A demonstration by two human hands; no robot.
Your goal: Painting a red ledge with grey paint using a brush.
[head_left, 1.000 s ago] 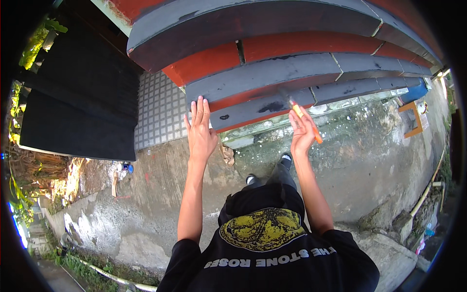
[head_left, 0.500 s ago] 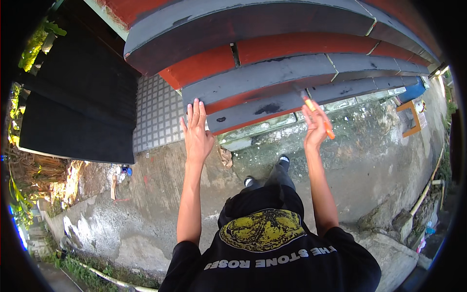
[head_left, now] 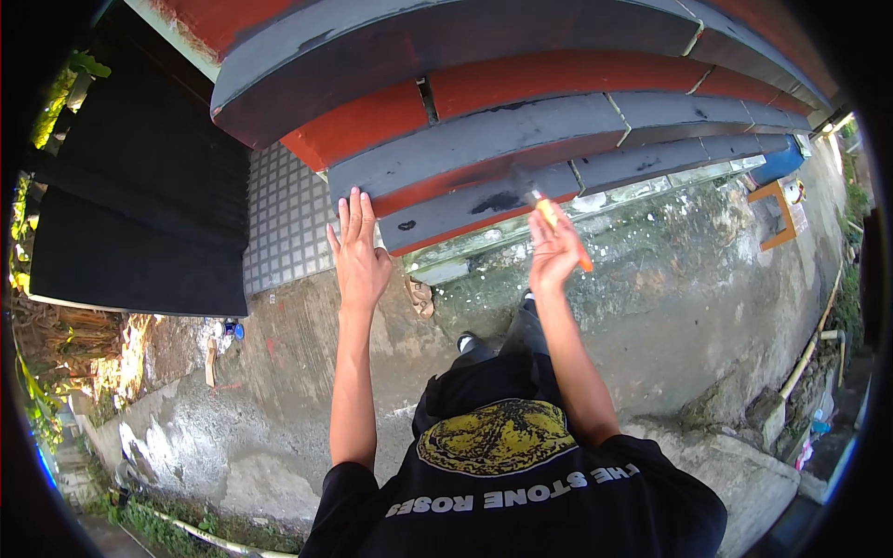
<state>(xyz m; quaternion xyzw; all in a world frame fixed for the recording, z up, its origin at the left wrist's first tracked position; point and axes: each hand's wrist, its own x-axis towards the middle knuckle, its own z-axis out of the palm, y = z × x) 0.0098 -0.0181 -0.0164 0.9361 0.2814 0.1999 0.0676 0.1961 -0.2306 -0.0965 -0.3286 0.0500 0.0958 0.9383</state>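
My right hand (head_left: 555,253) grips a paintbrush (head_left: 546,213) by its yellow and orange handle. Its bristles are blurred and point up at the grey and red ledges; whether they touch the surface I cannot tell. My left hand (head_left: 361,265) is open, its fingers stretched out, with the tips against the left end of the middle grey ledge (head_left: 484,139). Below that, a red strip and a lower grey ledge (head_left: 437,216) show. Dark patches mark the lower one near the brush.
A large black panel (head_left: 139,195) stands at the left beside grey checkered tiles (head_left: 284,214). Rough concrete ground (head_left: 279,409) lies below. At the far right are a blue drum (head_left: 779,163) and an orange wooden frame (head_left: 791,219). Crumpled brown paper (head_left: 421,298) lies near my feet.
My right hand has moved left along the ledges with the paintbrush. The whole view has shifted a little; my left hand stays against the ledge end.
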